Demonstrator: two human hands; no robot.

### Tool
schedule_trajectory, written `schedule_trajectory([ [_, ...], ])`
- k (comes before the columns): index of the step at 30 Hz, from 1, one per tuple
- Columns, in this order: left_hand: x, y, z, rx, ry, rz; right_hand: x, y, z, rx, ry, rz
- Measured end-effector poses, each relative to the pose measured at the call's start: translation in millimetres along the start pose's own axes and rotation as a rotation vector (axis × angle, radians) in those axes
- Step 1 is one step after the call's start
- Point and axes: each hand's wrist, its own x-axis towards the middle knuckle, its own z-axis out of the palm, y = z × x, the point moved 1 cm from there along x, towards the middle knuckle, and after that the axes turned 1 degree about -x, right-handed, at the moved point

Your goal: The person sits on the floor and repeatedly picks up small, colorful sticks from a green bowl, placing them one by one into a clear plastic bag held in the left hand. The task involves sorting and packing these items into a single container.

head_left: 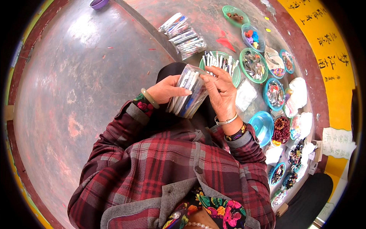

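In front of my lap I hold a clear plastic bag packed with pens, mostly white with a blue one among them. My left hand grips it from the left, its thumb lying across the front. At the bag's upper right edge, the fingers of my right hand are closed on the plastic. Just beyond that hand is a green basket with loose white and dark pens. Several filled bags of pens lie on the floor farther off. Flat clear plastic bags lie right of my right wrist.
Along the right stand several baskets, including a green one of small items and a blue basin. Dark red beads lie beside them. A purple basin is at the far left, and a floor edge runs diagonally.
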Motion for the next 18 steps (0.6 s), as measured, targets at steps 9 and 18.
schedule_trajectory([
  [9,0,4,1,0.22,0.005,0.007,-1,2,2,-0.038,-0.04,-0.03],
  [18,2,2,2,0.157,0.036,-0.023,8,-12,-4,-0.26,0.033,-0.334],
])
